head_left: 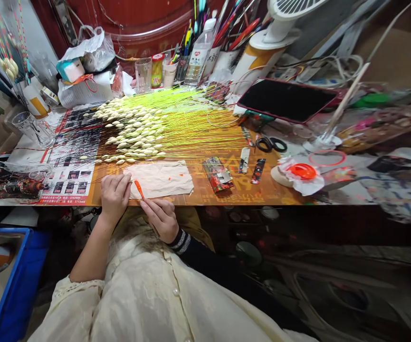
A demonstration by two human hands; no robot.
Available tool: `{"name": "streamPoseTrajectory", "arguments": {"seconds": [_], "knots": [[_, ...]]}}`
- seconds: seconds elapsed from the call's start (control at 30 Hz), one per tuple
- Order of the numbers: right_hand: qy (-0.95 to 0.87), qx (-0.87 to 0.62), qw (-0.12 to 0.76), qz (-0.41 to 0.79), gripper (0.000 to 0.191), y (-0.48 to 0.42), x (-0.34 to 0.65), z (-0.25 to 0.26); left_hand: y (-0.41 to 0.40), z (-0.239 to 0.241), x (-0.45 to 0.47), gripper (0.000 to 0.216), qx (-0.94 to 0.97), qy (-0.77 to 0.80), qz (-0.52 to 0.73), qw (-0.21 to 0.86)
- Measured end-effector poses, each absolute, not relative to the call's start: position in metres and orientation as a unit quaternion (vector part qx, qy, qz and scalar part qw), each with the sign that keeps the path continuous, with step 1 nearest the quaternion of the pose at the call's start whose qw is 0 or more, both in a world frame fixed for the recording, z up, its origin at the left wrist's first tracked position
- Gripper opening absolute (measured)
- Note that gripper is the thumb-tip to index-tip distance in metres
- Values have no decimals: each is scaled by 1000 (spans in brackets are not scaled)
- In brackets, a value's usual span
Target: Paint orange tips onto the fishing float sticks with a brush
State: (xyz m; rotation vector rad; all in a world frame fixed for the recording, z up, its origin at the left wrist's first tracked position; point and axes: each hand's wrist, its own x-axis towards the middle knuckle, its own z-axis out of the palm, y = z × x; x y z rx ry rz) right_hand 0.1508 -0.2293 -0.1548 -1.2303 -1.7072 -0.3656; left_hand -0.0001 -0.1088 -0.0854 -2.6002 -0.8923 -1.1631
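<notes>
Our right hand (160, 219) pinches an orange stick (139, 189), left hand (114, 194) curled shut beside the paper (166, 180), and the floats (134, 135) seem mostly yet unpainted

Right hand (160, 218) pinches an orange-tipped brush (139, 189), its tip over the near edge of a paint-spotted paper sheet (162, 179). Left hand (114, 194) sits curled at the sheet's left edge; what it grips, if anything, is too fine to see. Just beyond lies a heap of white-bodied floats (134, 135) with neon yellow stems. Scissors (271, 144) and an orange paint lid (302, 171) lie to the right.
</notes>
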Motion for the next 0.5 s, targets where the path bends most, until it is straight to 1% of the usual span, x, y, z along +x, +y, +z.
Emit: {"name": "streamPoseTrajectory", "arguments": {"seconds": [0.5], "knots": [[-696,-512,482,-141,58,-230,150,-154,-109,-86,0,31,-868,-301,-386,77]]}}
